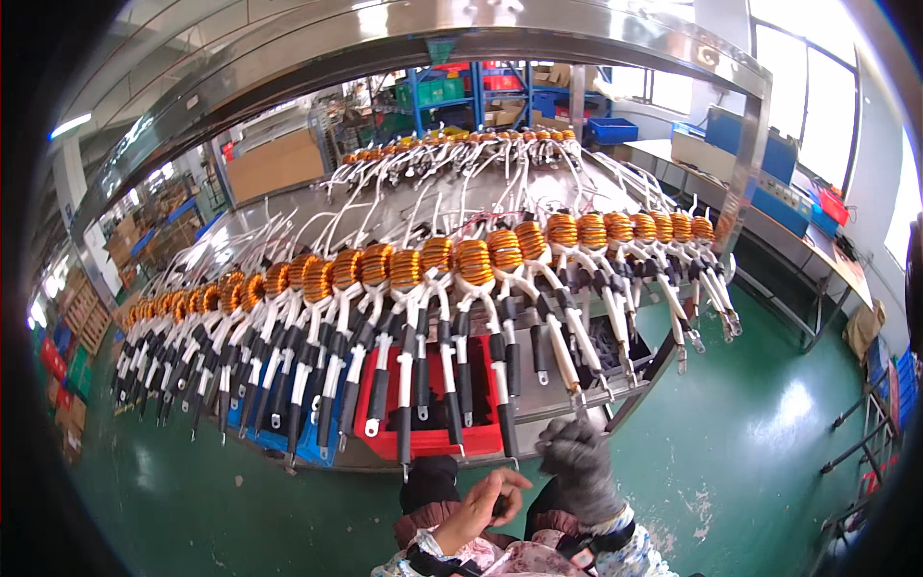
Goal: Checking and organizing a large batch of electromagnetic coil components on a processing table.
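A long row of copper-wound ring coils (pixel 473 263) lies along the near edge of a metal table, white leads hanging toward me. Many leads wear black sleeves (pixel 404 404) and end in metal lugs. My right hand (pixel 582 469), in a grey glove, is closed just below the lug end of a white lead (pixel 562 356); what its fingers hold, if anything, is hidden. Bare and curled, my left hand (pixel 484 508) is in front of my lap, left of the glove. Something dark shows within its fingers, too small to name.
Under the hanging leads are a red bin (pixel 386 428), a blue bin (pixel 332 444) and a dark bin (pixel 608 344). Another row of coils (pixel 461 144) lies at the table's far side. A steel frame (pixel 538 21) spans overhead. At right stands a bench (pixel 808 252) with blue equipment.
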The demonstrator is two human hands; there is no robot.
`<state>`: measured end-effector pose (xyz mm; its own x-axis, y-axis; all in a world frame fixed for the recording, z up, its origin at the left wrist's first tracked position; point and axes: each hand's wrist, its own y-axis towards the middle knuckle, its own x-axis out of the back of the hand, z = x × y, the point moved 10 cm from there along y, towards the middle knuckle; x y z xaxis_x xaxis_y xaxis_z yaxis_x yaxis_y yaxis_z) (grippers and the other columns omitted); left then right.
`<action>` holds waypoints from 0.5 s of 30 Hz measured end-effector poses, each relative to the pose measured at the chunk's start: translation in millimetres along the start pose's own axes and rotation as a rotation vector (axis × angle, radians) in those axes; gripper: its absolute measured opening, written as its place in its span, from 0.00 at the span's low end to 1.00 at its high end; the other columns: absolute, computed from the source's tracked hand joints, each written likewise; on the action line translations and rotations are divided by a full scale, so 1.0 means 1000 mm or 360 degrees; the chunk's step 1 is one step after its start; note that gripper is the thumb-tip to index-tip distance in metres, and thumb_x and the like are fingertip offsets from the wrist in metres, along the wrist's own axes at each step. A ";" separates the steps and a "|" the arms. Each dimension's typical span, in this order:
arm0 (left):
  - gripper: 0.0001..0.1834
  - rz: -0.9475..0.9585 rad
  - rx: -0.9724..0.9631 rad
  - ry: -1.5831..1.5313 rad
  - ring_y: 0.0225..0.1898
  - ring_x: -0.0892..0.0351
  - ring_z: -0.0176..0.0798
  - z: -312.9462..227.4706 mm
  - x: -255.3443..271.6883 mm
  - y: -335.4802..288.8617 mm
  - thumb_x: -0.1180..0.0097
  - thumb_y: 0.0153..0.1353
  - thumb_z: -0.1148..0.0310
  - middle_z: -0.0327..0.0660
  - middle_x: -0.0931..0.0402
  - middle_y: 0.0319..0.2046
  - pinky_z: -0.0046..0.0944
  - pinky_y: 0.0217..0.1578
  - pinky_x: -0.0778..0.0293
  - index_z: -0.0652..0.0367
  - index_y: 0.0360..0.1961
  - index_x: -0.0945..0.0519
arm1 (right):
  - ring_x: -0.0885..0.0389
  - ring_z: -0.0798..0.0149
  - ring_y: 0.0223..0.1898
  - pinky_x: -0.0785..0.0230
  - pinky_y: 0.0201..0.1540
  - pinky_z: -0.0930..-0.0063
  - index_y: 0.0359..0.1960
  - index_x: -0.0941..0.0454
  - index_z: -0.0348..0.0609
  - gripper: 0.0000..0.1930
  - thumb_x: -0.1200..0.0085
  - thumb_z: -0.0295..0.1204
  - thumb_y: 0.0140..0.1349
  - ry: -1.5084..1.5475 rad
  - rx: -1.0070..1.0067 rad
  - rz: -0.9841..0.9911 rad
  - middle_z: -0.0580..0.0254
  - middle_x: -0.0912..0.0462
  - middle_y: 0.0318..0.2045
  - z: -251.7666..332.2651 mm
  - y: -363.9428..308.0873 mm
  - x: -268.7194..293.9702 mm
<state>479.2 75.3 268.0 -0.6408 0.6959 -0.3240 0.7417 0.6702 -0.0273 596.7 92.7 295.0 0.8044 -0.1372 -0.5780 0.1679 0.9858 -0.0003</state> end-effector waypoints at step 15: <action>0.22 0.0171 0.0655 0.0246 0.46 0.34 0.39 0.172 0.026 -0.116 0.52 0.59 0.63 0.46 0.38 0.49 0.38 0.46 0.36 0.61 0.53 0.35 | 0.33 0.76 0.21 0.37 0.22 0.81 0.44 0.29 0.33 0.15 0.56 0.31 0.62 -0.0910 0.0859 -0.0551 0.66 0.29 0.23 0.078 0.026 0.015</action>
<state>411.1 -28.7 100.0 -0.5550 0.8071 -0.2015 0.8025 0.4557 -0.3850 657.9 109.1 349.4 0.7970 -0.5926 -0.1169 0.5886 0.7183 0.3710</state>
